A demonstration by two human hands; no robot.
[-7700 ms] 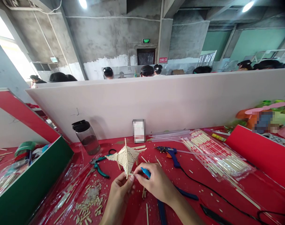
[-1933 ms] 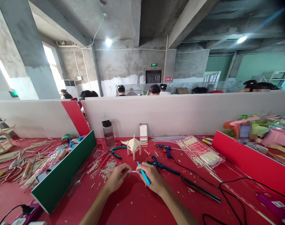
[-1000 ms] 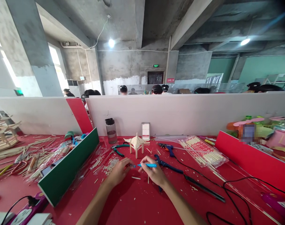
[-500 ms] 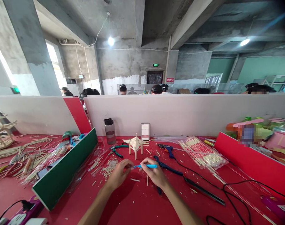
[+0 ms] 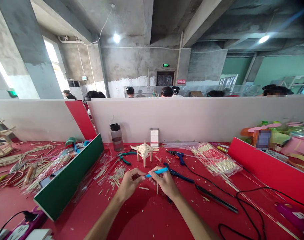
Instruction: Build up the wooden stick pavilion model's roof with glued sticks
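A slim blue pen (image 5: 163, 170) is held slightly tilted above a red bench (image 5: 137, 215): its barrel is pinched in the grip of the right hand (image 5: 166, 183), its other end between the fingertips of the left hand (image 5: 131, 181). Just beyond, a pale wooden pavilion (image 5: 145, 151) with a ridged, pointed roof is stood upright, flanked by teal-handled pliers (image 5: 126, 161) and a blue glue gun (image 5: 180, 157). Wooden sticks (image 5: 217, 160) are wrapped in clear, red-marked plastic. On the concrete wall, a green lit sign (image 5: 166, 65) and a red sign (image 5: 181, 81) are mounted, their lettering too small to be read surely.
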